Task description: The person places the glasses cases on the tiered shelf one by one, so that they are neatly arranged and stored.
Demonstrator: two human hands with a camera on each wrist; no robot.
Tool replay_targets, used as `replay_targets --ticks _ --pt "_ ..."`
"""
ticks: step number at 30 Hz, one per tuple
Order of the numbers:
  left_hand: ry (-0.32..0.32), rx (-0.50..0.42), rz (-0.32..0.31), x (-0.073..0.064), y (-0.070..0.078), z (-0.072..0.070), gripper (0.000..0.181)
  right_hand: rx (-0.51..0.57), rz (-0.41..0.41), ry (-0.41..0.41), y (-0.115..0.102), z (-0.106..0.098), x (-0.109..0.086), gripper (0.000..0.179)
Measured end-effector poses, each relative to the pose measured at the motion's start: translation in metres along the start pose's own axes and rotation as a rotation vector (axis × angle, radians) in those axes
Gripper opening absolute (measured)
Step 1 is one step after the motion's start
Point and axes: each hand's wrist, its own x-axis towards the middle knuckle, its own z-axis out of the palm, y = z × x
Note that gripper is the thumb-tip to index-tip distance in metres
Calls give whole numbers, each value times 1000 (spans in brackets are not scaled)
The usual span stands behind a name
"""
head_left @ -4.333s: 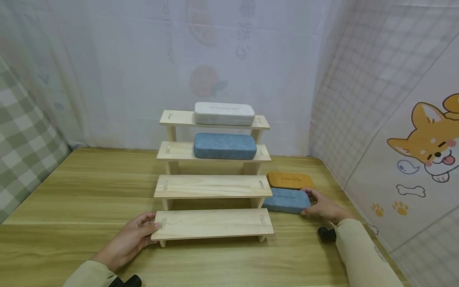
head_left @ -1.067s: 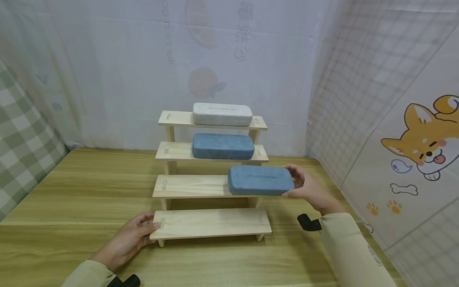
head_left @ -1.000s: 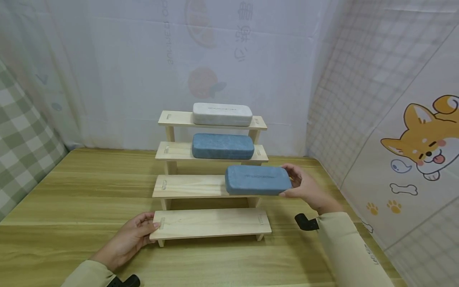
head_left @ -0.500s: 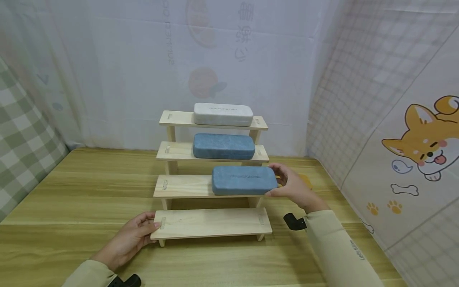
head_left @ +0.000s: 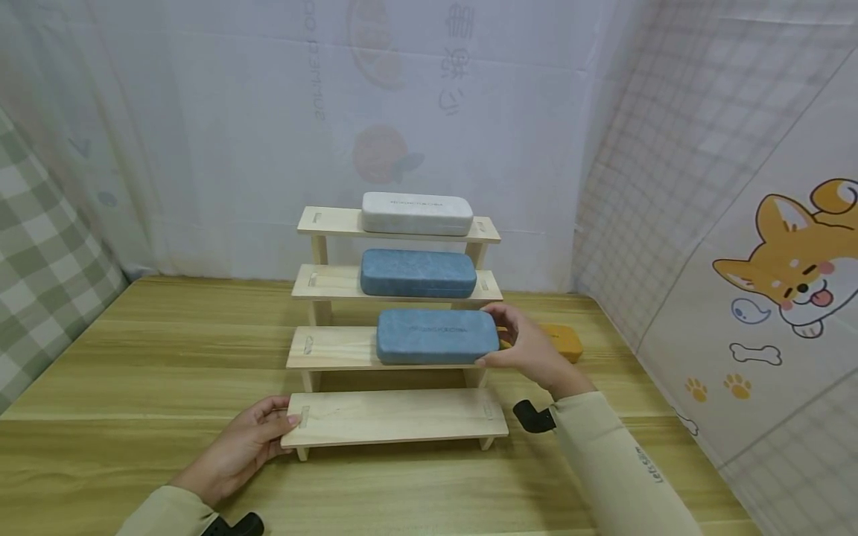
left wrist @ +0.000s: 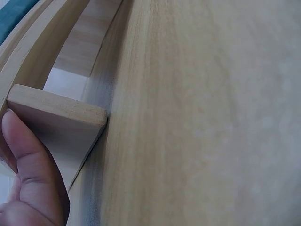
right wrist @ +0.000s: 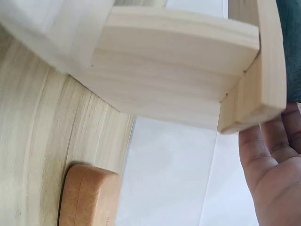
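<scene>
Right hand [head_left: 529,353] pinching the right end of a blue, rounded rectangular, leather-look case [head_left: 437,336], which lies on or just above the second-lowest tier of a pale wooden four-step stand [head_left: 395,417]; contact cannot be told. Left hand [head_left: 244,447] gripping the lowest tier's left end. The case, held at one end, could tip forward if released too near the front edge; a slack left grip might let the stand shift.

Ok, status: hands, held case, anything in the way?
Left hand gripping bottom shelf. Right hand gripping lower blue case at next shelf up, contact unclear. Nothing seen blocking; orange case off right.
</scene>
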Motion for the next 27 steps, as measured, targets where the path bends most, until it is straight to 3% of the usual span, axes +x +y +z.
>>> replay_targets --ticks 27 --pt "15 3 -3 0 -1 1 64 23 59 -10 -11 21 6 78"
